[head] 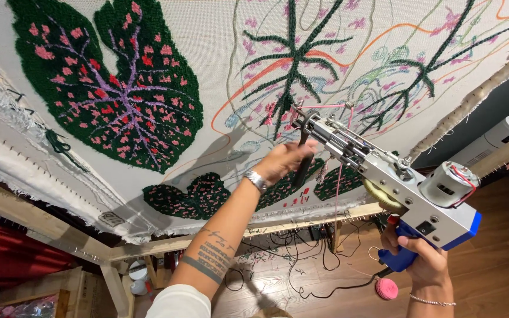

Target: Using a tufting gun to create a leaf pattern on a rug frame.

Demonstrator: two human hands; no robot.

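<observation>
Left hand (284, 160) is up at the front of a tufting gun (384, 179), fingers (301, 154) curled and pressed together around its black front handle (303, 154). Right hand (424, 259) is lower, at the rear of the gun, fingers wrapped shut around the blue pistol grip (400, 258); can't tell whether a finger sits on the trigger. The gun is metal grey with a blue back edge, a round motor (453, 184) just above the right fingers, and its needle tip (297, 112) just past the left fingers, touching or nearly touching the stretched white cloth (219, 59). Pink yarn (341, 165) runs down from the gun's front between the two hands. Beyond the left fingers, on the cloth, dark green leaf outline (293, 56); well to the side of them, a filled green leaf with pink spots (113, 88). Cloth is tacked to a wooden frame (166, 242). Below the right fingers, on the wood floor (502, 259), a pink yarn ball (386, 288) and a black cable (325, 290). Left wrist has a metal watch (257, 180).
</observation>
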